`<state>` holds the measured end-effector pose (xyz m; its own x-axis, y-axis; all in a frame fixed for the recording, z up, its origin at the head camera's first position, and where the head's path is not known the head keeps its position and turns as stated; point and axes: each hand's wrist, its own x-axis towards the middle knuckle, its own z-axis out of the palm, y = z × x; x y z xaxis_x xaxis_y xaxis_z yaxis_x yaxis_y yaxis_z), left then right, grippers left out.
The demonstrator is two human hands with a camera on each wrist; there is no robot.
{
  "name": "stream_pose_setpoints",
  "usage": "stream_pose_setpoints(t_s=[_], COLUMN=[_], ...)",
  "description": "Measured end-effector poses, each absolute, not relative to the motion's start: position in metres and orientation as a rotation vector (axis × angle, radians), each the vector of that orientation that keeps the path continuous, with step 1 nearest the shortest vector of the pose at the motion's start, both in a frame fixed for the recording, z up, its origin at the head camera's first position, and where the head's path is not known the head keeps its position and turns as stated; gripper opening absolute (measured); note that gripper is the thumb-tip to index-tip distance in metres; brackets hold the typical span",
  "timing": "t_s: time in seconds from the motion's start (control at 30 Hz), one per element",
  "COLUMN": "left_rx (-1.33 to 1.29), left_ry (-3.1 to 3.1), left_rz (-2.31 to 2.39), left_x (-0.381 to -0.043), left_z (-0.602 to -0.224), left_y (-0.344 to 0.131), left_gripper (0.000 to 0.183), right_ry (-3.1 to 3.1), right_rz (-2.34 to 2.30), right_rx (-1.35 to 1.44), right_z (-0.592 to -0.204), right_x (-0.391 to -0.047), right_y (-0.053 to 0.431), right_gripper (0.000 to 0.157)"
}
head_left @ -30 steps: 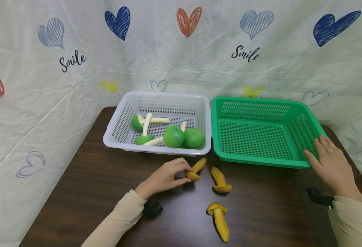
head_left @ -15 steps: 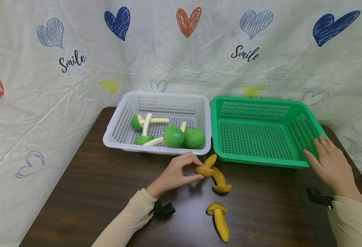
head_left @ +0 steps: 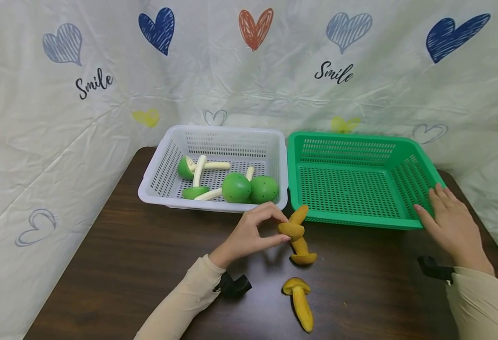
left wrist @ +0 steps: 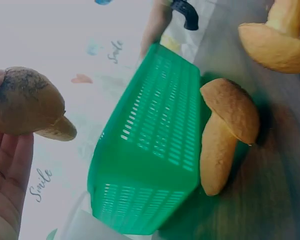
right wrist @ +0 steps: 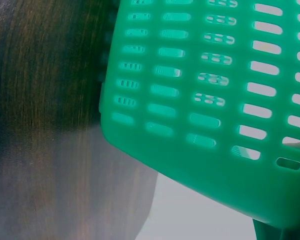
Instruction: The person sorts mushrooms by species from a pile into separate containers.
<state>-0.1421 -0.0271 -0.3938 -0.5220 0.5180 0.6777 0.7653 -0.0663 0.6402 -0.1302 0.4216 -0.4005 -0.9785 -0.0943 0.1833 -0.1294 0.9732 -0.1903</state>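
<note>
My left hand (head_left: 242,238) pinches a yellow-brown mushroom (head_left: 290,230) by its cap between thumb and fingers, above the table. In the left wrist view the held mushroom (left wrist: 30,102) has a dark patch on its cap, and its stem points away from the palm. Just below it in the head view lies a second yellow mushroom (head_left: 302,258), partly covered by the held one. A third yellow mushroom (head_left: 302,307) lies nearer the front. My right hand (head_left: 455,229) rests with extended fingers on the right rim of the green basket (head_left: 359,218).
Left of the green basket stands a white basket (head_left: 147,189) holding several green-capped mushrooms (head_left: 236,188) with pale stems. Both baskets stand at the back of the dark wooden table (head_left: 117,255), before a white cloth (head_left: 232,71) printed with hearts.
My left hand has moved right with the pinched mushroom, lifting it from the table and over the second mushroom. The right hand stays on the basket rim. The head view shifts slightly.
</note>
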Motion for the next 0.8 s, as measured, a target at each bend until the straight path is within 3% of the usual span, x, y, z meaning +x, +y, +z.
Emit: stream_pose_setpoints(t_s=[0.8], left_rx=[-1.063], left_ry=[-2.154], left_rz=[-1.651], left_x=[-0.181], left_z=[-0.407], left_y=[0.024], left_gripper=[0.026], right_ry=[-2.939], right_rz=[0.315], right_rx=[0.148], right_z=[-0.401], right_x=[-0.128], right_y=[0.421], right_gripper=[0.068])
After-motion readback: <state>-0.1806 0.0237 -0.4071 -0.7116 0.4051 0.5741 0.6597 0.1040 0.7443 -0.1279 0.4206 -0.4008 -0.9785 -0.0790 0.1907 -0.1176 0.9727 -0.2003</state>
